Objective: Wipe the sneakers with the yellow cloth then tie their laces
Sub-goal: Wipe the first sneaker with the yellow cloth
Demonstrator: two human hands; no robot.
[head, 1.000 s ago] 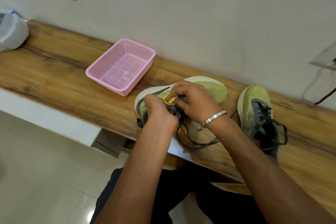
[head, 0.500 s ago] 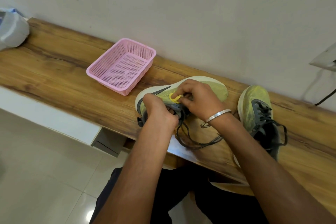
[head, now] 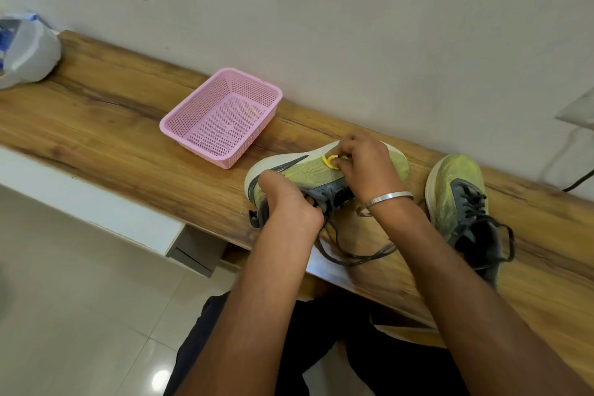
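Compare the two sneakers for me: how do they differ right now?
The left sneaker lies tipped on its side with its sole toward the wall; the right sneaker stands upright. The left hand grips the left sneaker while the right hand presses the cloth on it; the right sneaker is untouched. Both are yellow-green and grey, with laces loose, on the bench.

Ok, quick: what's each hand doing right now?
Left hand: grips the sneaker at its collar.
Right hand: pinches the yellow cloth against the sneaker.

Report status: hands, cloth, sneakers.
Left hand grips near sneaker at its collar. Right hand pinches cloth against its side. Laces untied. Nothing blocking.
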